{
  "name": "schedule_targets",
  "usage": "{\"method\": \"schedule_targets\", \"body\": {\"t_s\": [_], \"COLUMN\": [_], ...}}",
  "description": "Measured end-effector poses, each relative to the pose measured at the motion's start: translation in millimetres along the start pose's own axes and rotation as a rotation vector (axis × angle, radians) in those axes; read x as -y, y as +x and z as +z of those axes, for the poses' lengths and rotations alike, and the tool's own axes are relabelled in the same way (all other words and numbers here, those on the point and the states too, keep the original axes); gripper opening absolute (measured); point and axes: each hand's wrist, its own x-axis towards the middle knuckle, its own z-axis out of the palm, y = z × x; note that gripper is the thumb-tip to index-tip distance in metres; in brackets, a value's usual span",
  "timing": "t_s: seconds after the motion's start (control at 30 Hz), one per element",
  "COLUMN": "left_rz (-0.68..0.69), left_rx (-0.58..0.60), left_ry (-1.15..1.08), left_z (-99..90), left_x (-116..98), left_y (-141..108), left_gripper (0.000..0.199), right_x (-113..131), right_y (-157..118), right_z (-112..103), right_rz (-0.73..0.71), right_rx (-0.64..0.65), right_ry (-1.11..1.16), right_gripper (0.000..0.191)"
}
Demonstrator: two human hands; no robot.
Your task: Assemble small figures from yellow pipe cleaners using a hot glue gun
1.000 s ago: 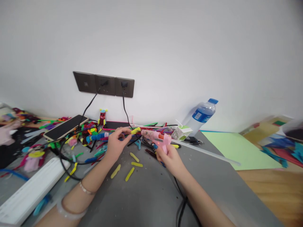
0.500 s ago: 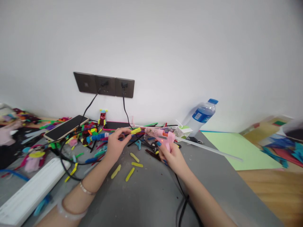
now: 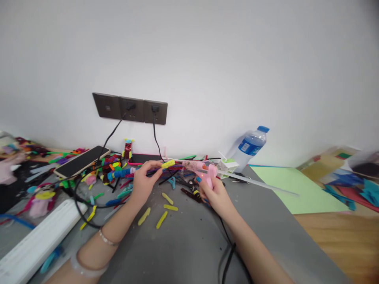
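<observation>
I see left hand (image 3: pixel 145 179) pinching yellow piece (image 3: pixel 168 164), right hand (image 3: pixel 213 191) gripping pink glue gun (image 3: pixel 199 169) (bottle (image 3: pixel 251 146) beyond it).

We look from one camera on the person's head. We face forward and a bit down. Up high, we see the pale wall (image 3: pixel 189 71) straight ahead. Down low, we look over the gray table (image 3: pixel 180 252), and its close part is near us. The left hand (image 3: pixel 144 181) and right hand (image 3: pixel 215 196) are near the middle of our view.
</observation>
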Motion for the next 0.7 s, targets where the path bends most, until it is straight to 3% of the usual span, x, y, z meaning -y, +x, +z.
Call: {"method": "schedule_targets", "body": {"t_s": [0.17,0.3,0.47,0.57,0.7], "left_rz": [-0.009,-0.022,-0.033,-0.041,-0.054], "left_rx": [0.01,0.009,0.03,0.043,0.054], "left_ry": [-0.058,-0.075,-0.115,-0.13,-0.118], "left_z": [1.2,1.9,4.7,7.2,8.2], "left_x": [3.8,4.1,1.3,-0.6,-1.2], "left_y": [0.3,0.3,-0.3,-1.4,-2.1], "left_gripper": [0.009,0.01,0.01,0.011,0.013], "right_x": [1.3,-0.6,-44.3,-71.5,-78.4], "right_y": [5.4,-15.4,-71.9,-105.2,-127.4], "right_z": [-15.2,-51.0,-121.3,-152.4,-166.6], "right_rz": [-0.034,-0.017,0.265,0.421,0.512], "right_rx": [-0.027,-0.133,-0.372,-0.385,-0.266], "right_ry": [0.23,0.403,0.498,0.542,0.521], "right_gripper": [0.048,0.038,0.033,0.037,0.038]}}
